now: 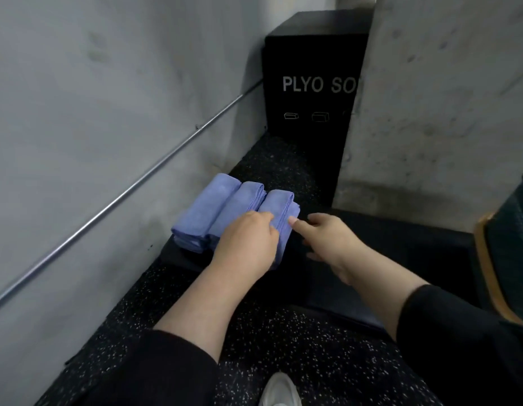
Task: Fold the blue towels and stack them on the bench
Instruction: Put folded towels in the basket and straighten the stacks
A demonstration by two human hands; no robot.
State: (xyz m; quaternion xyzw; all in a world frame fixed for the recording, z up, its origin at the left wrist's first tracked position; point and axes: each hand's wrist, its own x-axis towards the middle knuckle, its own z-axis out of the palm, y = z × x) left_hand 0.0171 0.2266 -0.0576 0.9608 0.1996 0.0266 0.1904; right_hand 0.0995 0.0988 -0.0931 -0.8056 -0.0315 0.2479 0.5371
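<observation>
A person is settling the nearest of three folded blue towels (279, 212) into a side-by-side row on the black tabletop (371, 244) by the concrete wall (93, 112), the left hand (248, 244) resting on top with fingers curled over its edge. The right hand (327, 235) is reaching in loosely spread, holding nothing, one fingertip touching the towel's side. Pressing down evenly while nudging the side flush against its neighbour would likely be keeping the fold tidy.
</observation>
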